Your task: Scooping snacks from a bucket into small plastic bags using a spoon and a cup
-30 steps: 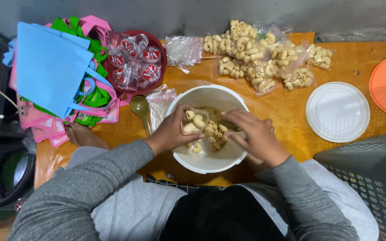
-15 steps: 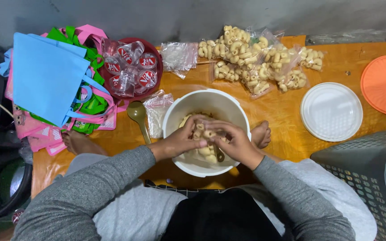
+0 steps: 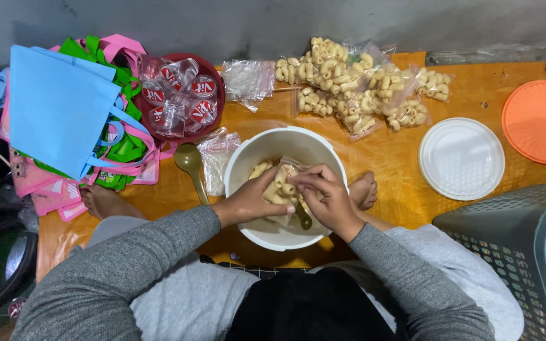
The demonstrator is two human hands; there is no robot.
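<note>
A white round bowl (image 3: 266,144) sits on the orange floor mat between my feet, with pale curled snacks inside. Over it, my left hand (image 3: 252,201) and my right hand (image 3: 324,197) together hold a small clear plastic bag of snacks (image 3: 284,183). Both hands pinch the bag near its top. A spoon handle (image 3: 303,218) shows under my right hand, inside the bowl.
Several filled snack bags (image 3: 349,88) lie beyond the bowl. Empty clear bags (image 3: 248,81) and a red bowl of sealed cups (image 3: 181,95) are at back left beside coloured tote bags (image 3: 64,113). A golden spoon (image 3: 191,163), white lid (image 3: 461,158), orange lid (image 3: 540,122), grey basket (image 3: 526,252).
My hands rose out of the snacks in the bowl and came together on a small filled bag held above it.
</note>
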